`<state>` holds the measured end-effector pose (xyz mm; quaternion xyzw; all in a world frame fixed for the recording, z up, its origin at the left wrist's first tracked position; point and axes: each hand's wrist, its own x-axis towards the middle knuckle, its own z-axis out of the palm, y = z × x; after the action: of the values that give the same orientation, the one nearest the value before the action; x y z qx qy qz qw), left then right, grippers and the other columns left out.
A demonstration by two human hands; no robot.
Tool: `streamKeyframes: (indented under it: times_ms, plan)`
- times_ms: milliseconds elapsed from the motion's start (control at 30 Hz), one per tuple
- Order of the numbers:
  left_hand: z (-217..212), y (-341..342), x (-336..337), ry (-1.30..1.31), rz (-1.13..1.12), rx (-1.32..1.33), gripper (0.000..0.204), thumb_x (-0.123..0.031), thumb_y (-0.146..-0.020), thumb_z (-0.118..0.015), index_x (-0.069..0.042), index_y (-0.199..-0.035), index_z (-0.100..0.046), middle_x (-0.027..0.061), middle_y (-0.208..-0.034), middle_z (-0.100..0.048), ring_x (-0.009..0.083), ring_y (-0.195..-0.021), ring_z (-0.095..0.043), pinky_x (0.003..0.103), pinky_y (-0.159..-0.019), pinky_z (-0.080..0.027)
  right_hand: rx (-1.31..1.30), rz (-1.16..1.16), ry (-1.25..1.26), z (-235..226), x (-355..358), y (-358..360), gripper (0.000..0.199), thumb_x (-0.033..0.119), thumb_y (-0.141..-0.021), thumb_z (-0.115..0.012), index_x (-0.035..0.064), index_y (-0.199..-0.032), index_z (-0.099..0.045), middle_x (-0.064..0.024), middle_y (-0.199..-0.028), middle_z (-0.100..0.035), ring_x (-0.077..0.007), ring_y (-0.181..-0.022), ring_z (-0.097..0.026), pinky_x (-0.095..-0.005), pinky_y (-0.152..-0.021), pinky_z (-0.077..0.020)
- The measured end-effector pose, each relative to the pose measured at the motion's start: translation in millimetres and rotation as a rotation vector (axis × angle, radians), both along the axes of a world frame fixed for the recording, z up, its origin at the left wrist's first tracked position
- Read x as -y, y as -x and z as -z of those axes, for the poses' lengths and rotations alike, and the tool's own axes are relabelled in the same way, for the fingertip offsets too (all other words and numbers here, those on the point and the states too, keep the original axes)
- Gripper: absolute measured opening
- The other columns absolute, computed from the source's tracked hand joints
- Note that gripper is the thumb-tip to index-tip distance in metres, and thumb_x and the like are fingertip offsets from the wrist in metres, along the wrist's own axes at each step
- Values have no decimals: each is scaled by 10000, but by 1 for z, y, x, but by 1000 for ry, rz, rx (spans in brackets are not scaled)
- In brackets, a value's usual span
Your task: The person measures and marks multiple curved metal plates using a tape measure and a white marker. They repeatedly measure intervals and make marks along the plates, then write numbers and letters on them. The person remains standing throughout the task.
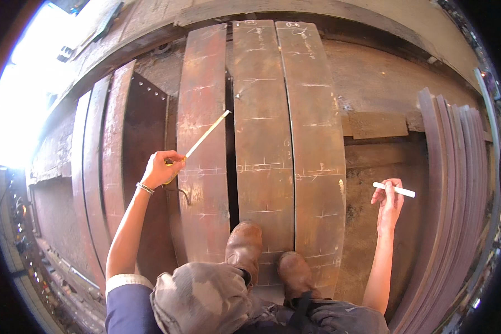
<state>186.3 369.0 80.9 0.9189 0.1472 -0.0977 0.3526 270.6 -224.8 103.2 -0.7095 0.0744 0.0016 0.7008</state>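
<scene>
My left hand (163, 168), with a bracelet at its wrist, is closed around a yellow tape measure, mostly hidden by my fingers. A short length of its blade (207, 133) sticks out up and to the right, above the left one of three long steel plates (202, 139). Off to the right, my right hand (389, 201) pinches a white stick of chalk (394, 190) above the brown ground beside the plates. White cross marks and lines run along the middle plate (261, 133) and the right plate (316, 139).
My brown boots (244, 245) stand on the plates. A narrow gap (231, 195) separates the left and middle plates. Several upright steel plates (117, 128) stand at the left, one with a row of holes. Long steel bars (456, 183) are stacked at the right. A long beam (317, 16) crosses the far side.
</scene>
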Motion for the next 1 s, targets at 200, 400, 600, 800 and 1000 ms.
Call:
streamKeyframes:
  times_ms: [200, 400, 600, 800, 1000]
  plan:
    - [-10, -81, 30, -57, 199, 132, 214, -249, -812, -772, -101, -966, -781, 81, -856, -759, 213, -796, -730, 347, -742, -557, 92, 79, 273, -65, 6, -1, 87, 84, -998, -604, 71, -980, -520, -43, -762, -594, -90, -588, -568, -233, -499, -468]
    - [-39, -126, 61, -74, 331, 203, 191, -246, -798, -774, -110, -932, -783, 86, -867, -756, 245, -824, -733, 368, -751, -562, 327, 87, 353, -133, -16, -40, 77, 105, -1011, -588, 29, -1016, -574, -68, -814, -630, -102, -661, -599, -256, -550, -517]
    - [-43, -171, 122, -140, 476, 214, 191, -252, -790, -747, -107, -912, -769, 85, -848, -748, 274, -828, -720, 407, -753, -567, 321, -22, 233, -108, -37, -81, 125, 142, -1007, -618, 29, -996, -566, -93, -837, -666, -123, -687, -653, -258, -558, -560]
    - [-68, -173, 151, -181, 440, 167, 147, -226, -800, -746, -98, -871, -756, 85, -852, -738, 287, -812, -710, 406, -727, -557, 155, -26, 117, -56, -76, -131, 224, 221, -999, -647, 74, -852, -564, -33, -694, -632, -82, -526, -586, -223, -433, -477]
    - [-87, -151, 117, -231, 290, 131, 147, -224, -786, -764, -97, -857, -746, 71, -825, -726, 258, -791, -705, 375, -703, -547, 301, -88, -182, -30, -105, -206, 205, 212, -1052, -525, 20, -1095, -580, -91, -777, -637, -130, -617, -611, -260, -515, -506]
